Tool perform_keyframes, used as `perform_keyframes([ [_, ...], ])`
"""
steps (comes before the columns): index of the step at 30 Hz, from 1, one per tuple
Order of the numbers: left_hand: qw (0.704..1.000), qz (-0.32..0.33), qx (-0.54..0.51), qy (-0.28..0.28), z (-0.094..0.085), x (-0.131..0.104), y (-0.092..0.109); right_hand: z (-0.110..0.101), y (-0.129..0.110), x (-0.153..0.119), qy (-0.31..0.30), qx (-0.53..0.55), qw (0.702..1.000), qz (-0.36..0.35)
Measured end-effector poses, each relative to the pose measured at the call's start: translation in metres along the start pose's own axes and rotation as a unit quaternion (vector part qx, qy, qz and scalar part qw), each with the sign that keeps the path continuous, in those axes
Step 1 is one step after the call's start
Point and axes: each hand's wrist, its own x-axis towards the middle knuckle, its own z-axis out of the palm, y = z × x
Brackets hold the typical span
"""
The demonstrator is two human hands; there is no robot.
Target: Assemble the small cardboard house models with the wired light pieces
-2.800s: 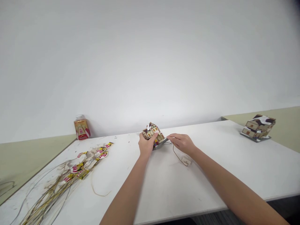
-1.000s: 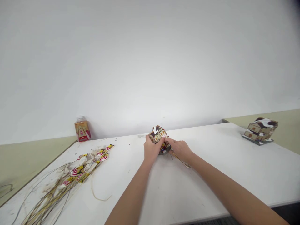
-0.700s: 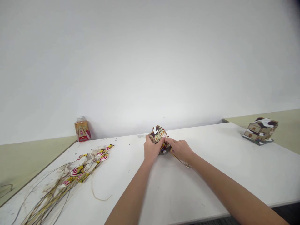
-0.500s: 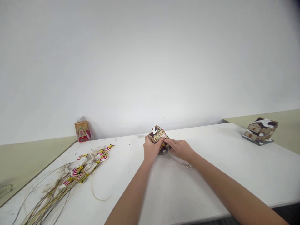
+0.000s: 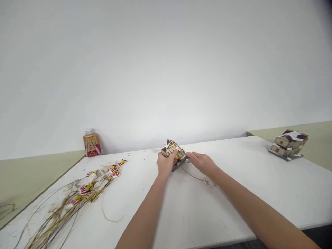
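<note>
Cream and brown walls mark the little house [image 5: 169, 150] I am watching through the head camera, tilted over the middle of the white table [image 5: 186, 214], its roof leaning left and its grey base [image 5: 184, 160] turned towards the right hand [image 5: 204, 163]. The left hand [image 5: 165, 165] grips it, thumb laid across the front and the other fingers curled behind, where I lose them. On the right, the fingers are drawn together at the edge of the base; whether they pinch the rim or a strand beside it, I cannot tell. A thin dark cord [image 5: 193, 176] runs from beneath the base to a pale, crumpled piece [image 5: 208, 181] near the right wrist. I judge the step in hand to be close work at the underside, with the left hand bracing. From here, a move at the base calls for a steady left grip, light pressure on the walls and enough slack in the cord to avoid a snag. To the right sits a second house [image 5: 288, 143]; to the left, an amber bottle [image 5: 91, 145] stands by the wall [image 5: 166, 69], beyond a tangle of strings [image 5: 53, 221] with red-striped tags [image 5: 86, 189].
</note>
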Motion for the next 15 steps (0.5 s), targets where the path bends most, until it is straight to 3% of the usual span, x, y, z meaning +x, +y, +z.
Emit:
perform_keyframes([
  [4,1.0,-0.01,0.0,0.009,-0.001,0.004,-0.001,-0.002,0.003,0.0,-0.011,-0.007,1.0,0.022],
  [8,1.0,0.001,-0.004,0.012,-0.002,0.006,-0.003,-0.003,0.011,0.001,-0.062,-0.015,0.996,0.065],
  [15,1.0,0.007,0.005,0.004,-0.003,0.006,-0.003,-0.01,0.036,0.001,-0.201,-0.032,0.95,0.235],
])
